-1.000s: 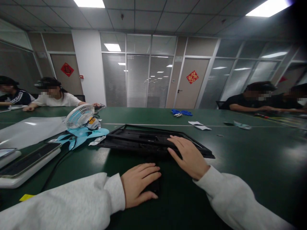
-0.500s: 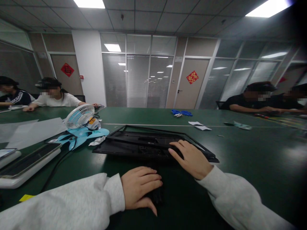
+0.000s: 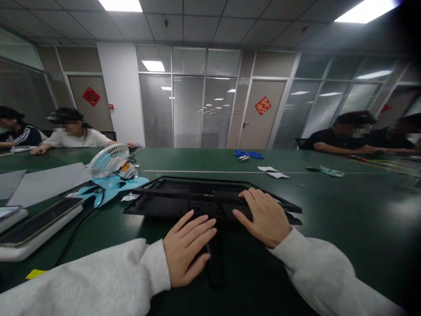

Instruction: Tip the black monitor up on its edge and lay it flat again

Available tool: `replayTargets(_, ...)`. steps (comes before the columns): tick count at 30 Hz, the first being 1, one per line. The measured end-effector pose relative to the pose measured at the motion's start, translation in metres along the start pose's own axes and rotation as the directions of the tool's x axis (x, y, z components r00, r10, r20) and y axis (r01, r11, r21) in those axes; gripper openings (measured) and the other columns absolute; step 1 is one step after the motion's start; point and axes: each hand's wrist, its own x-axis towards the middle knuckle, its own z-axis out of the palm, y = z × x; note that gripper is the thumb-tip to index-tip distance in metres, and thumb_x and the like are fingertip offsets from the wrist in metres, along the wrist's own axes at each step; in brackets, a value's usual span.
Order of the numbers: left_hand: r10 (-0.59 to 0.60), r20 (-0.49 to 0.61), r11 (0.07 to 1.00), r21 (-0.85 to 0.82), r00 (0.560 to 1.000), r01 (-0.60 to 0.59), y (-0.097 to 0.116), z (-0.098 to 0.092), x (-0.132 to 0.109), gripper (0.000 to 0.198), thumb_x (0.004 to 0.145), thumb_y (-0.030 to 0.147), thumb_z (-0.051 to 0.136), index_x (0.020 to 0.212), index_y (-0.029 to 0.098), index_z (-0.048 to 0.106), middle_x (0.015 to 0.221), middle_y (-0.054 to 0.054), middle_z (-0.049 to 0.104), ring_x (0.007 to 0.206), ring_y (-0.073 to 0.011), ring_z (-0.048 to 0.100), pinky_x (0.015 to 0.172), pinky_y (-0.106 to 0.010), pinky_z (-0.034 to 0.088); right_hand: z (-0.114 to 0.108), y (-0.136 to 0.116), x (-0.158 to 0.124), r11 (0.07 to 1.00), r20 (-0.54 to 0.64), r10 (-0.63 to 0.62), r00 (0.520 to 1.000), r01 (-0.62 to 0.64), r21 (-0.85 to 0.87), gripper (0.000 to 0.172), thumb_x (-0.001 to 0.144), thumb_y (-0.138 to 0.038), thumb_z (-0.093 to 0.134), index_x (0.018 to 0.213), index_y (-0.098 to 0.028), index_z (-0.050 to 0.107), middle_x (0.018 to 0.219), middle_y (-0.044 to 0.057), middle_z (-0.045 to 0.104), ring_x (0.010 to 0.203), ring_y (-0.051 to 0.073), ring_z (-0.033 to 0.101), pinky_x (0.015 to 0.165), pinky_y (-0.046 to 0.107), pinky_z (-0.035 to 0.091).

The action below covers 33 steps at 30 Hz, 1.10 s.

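Note:
A black plastic housing, resembling a monitor's back cover, lies in front of me. On top of it sits a thin black rectangular frame, slightly raised from the housing at the near side. My right hand has its fingers over the near bar of this frame and its thumb below, gripping it right of the middle. My left hand is open, fingers spread, close to the housing's near edge and holding nothing. Beside it, a dark bar-shaped part extends toward me from under the housing.
On the left are a small white fan, blue fan blades, a black cable, and phones on white blocks, one phone nearest. Blue gloves and white papers lie beyond the frame. Several people sit around the green table.
The frame has shifted, its left end moving left and its far bar dropping lower. My left hand has moved up toward the housing with fingers more spread. My right hand stays at the frame.

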Motion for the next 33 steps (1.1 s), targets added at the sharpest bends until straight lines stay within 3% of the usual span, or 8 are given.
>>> replayTargets(7,-0.169,-0.065,0.974,0.144,0.983,0.177,0.0071,0.0042,0.0034,0.062,0.092,0.023,0.045,0.151,0.011,0.031,0.159,-0.010,0.028,0.148,-0.0254,0.022,0.121,-0.045,0.003,-0.0079,-0.0040,-0.0031,0.998,-0.128,-0.042,0.991,0.037,-0.041,0.033,0.091,-0.048,0.047,0.090,-0.017,0.058,0.085,0.008,0.059,0.078,0.021,0.050,0.073,0.035,0.035)
replayTargets(19,-0.171,-0.031,0.973,0.150,0.985,0.174,0.0070,0.0050,0.0043,0.064,0.094,0.026,0.045,0.153,0.010,0.026,0.161,-0.009,0.023,0.149,-0.0245,0.018,0.122,-0.044,0.002,-0.0036,0.0014,-0.0052,0.996,-0.172,-0.058,0.983,0.045,-0.080,0.030,0.091,-0.044,0.048,0.089,-0.017,0.059,0.084,0.008,0.060,0.076,0.021,0.051,0.071,0.034,0.035)
replayTargets(33,-0.203,-0.005,0.975,0.095,0.979,0.202,0.0066,0.0068,0.0035,0.066,0.094,0.025,0.049,0.154,0.011,0.024,0.162,-0.011,0.018,0.149,-0.0263,0.017,0.122,-0.048,0.010,0.0005,0.0037,-0.0047,0.995,-0.156,-0.041,0.987,0.026,-0.097,0.030,0.092,-0.044,0.049,0.087,-0.017,0.059,0.082,0.007,0.059,0.075,0.020,0.051,0.071,0.034,0.035)
